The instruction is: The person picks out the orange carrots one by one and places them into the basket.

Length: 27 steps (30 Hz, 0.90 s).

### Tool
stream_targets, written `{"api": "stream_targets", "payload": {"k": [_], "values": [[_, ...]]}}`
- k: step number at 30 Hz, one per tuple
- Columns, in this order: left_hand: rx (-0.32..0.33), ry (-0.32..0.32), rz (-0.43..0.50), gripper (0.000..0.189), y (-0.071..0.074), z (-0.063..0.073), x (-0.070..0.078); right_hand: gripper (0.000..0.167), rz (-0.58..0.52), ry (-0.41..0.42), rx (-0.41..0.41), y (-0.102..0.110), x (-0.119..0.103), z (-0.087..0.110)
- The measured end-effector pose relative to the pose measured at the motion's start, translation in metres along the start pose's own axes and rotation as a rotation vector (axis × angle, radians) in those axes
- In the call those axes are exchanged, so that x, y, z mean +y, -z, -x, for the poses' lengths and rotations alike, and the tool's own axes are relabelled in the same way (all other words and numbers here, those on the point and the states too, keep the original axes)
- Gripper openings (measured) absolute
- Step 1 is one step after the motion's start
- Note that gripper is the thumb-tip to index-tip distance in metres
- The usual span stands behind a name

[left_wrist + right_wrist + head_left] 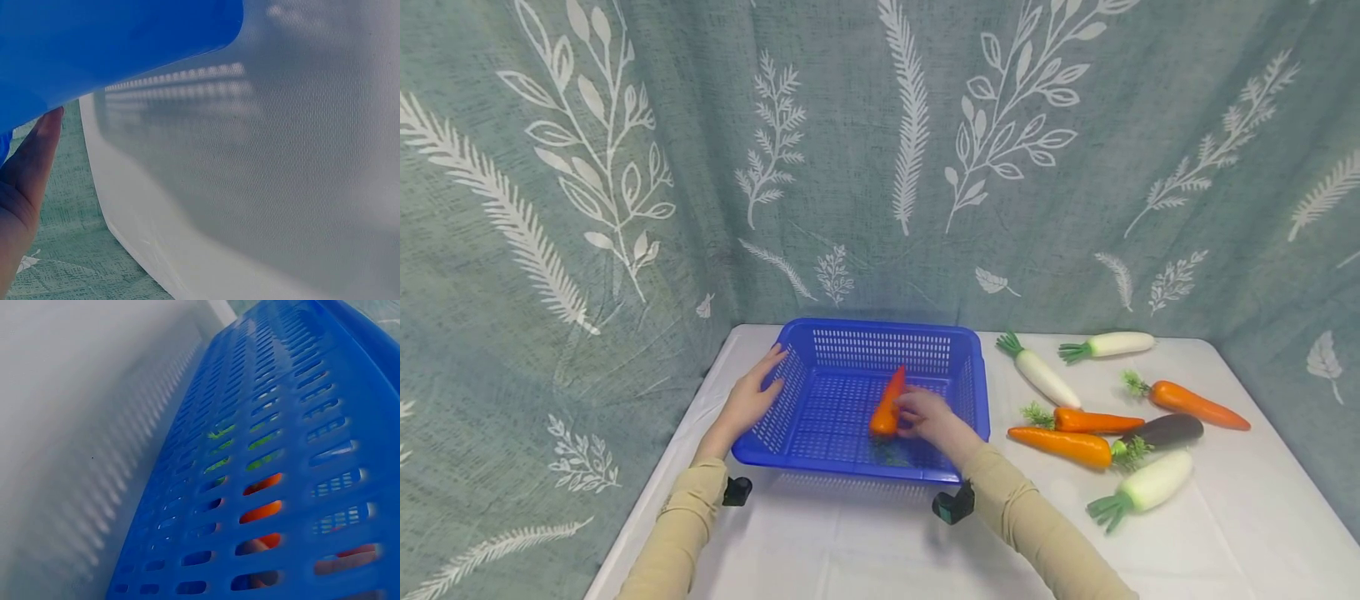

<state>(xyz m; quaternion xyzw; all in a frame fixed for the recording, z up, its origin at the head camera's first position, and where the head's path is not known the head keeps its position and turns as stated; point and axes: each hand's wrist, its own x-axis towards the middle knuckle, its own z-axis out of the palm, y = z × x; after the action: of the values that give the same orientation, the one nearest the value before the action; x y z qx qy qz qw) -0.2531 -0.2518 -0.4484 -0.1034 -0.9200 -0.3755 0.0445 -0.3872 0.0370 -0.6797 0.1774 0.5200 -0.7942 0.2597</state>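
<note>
My left hand (752, 404) rests at the left rim of a blue slotted plastic basket (850, 465); its fingers look straight, with the thumb over the inside of the wall. From the left wrist, a finger (44, 150) reaches up to the rim's underside. Inside the basket, my right hand (925, 414) has bent fingers on the right side of an orange carrot (889, 404). This carrot lies with its tip toward the back wall and its green top toward the front. Through the slots in the right wrist view, bits of the carrot (261, 511) and fingertips (256, 545) show.
Right of the basket lie several loose vegetables on the white table (850, 550): white radishes (1047, 377), carrots (1063, 447) and a dark eggplant (1165, 431). A patterned green curtain (865, 167) hangs behind and at both sides.
</note>
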Motion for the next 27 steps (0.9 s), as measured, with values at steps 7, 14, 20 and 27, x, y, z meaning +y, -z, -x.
{"api": "stream_targets", "payload": {"k": [7, 14, 20, 27], "values": [[0.005, -0.008, 0.004, 0.048, 0.000, 0.000, 0.000, 0.068, 0.009, -0.067, -0.001, -0.015, -0.012, 0.038], [0.006, -0.012, 0.002, 0.048, 0.000, -0.001, 0.001, 0.062, 0.061, -0.041, -0.004, -0.034, -0.030, 0.087], [0.001, -0.006, 0.004, 0.048, 0.000, 0.000, 0.002, 0.053, 0.113, -0.022, 0.022, -0.072, -0.060, 0.172], [0.004, -0.004, 0.006, 0.047, -0.001, 0.002, -0.001, 0.052, 0.131, -0.020, 0.063, -0.096, -0.076, 0.225]]}}
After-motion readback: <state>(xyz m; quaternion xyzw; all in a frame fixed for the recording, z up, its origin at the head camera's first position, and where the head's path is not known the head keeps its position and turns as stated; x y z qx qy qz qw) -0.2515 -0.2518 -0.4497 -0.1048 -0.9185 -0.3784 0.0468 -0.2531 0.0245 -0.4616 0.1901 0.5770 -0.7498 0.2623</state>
